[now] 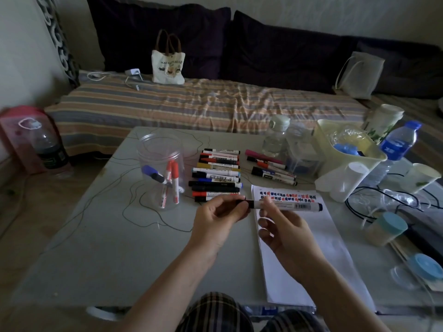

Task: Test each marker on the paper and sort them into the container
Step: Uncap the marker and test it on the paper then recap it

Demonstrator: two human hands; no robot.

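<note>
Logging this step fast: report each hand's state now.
Left hand: grips the black cap end of the marker.
Right hand: pinches the marker's white barrel above the paper.

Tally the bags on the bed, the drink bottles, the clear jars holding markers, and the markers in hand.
Bags on the bed: 2 (tote bag, grey bag)
Drink bottles: 3 (blue-capped water bottle, clear bottle, dark bottle)
Clear jar: 1
Marker held by left hand and right hand: 1
Total: 7
</note>
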